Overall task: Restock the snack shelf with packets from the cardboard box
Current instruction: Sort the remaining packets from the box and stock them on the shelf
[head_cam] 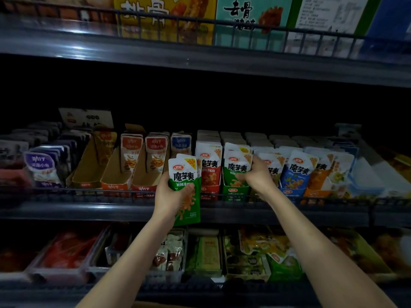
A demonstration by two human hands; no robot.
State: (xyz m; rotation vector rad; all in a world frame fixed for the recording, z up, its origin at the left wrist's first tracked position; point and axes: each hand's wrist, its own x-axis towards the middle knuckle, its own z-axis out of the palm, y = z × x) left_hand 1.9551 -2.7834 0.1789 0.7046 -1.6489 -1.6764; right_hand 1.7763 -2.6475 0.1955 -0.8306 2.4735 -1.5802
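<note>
Where the restocking stands: about midway, it is judged; green packets are already seated on the shelf point(66, 211), more are in hand, and what remains in the box cannot be seen.
Left hand point(171, 194): closed round a stack point(184, 181) of green packets, which is held upright on the near side of the shelf rail, just left of the green tray point(235, 193).
Right hand point(255, 176): fingers are curled round the right edge of the front packets in the green row point(236, 166); these are gripped, seemingly to be steadied or tipped so that room is made.
Green tray: set mid-shelf between the red row point(210, 172) and the blue row point(293, 172); packets reach its near end.
Red row: stocked; its left edge is hidden by the stack.
Orange row point(317, 176): right of the blue row, stocked.
Brown cartons point(115, 174): left of centre; near halves are bare, with packets only at the far end.
Box point(153, 305): a brown sliver at the near bottom edge may be the cardboard box; too little is shown for certainty.
Done: green, red, blue and orange rows are filled to the near edge.
Left: the stack is not yet placed, and is judged to belong in the green row; the brown cartons may need topping up if matching packets are in the box.
</note>
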